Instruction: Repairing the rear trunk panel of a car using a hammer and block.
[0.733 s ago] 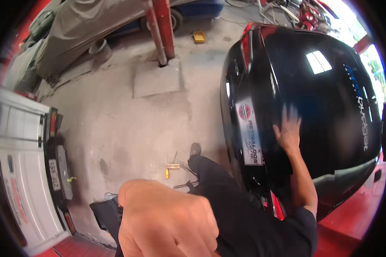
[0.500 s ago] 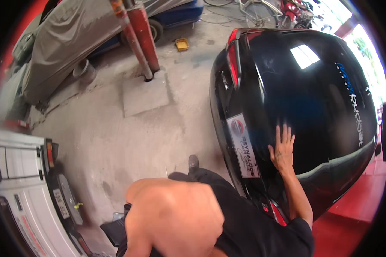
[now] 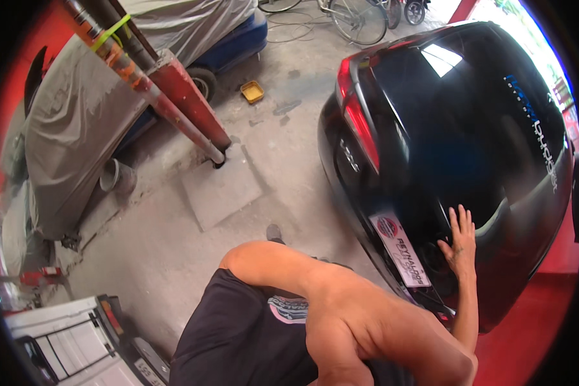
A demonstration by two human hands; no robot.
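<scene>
My right hand [image 3: 460, 243] lies flat on the glossy black rear of a car [image 3: 424, 148], its fingers spread and the thumb pointing left. It holds nothing. Just left of it are a dark round badge [image 3: 435, 255] and a white printed plate [image 3: 400, 249]. A broad stretch of bare arm [image 3: 367, 302] crosses the lower middle, close to the camera, with black clothing [image 3: 228, 328] beside it. My left hand does not show.
A red post [image 3: 190, 100] and a slanted pipe [image 3: 167, 106] rise from a concrete pad. Far left stand a sheet-covered car [image 3: 77, 122] and a bucket [image 3: 117, 177]; a white vehicle [image 3: 64, 328] is nearer. Beyond are a yellow tray [image 3: 252, 92] and a bicycle [image 3: 360, 19].
The view has turned, so the post looms larger and the white vehicle slides lower. My right hand stays flat on the car near the plate. The bare arm now stretches further right.
</scene>
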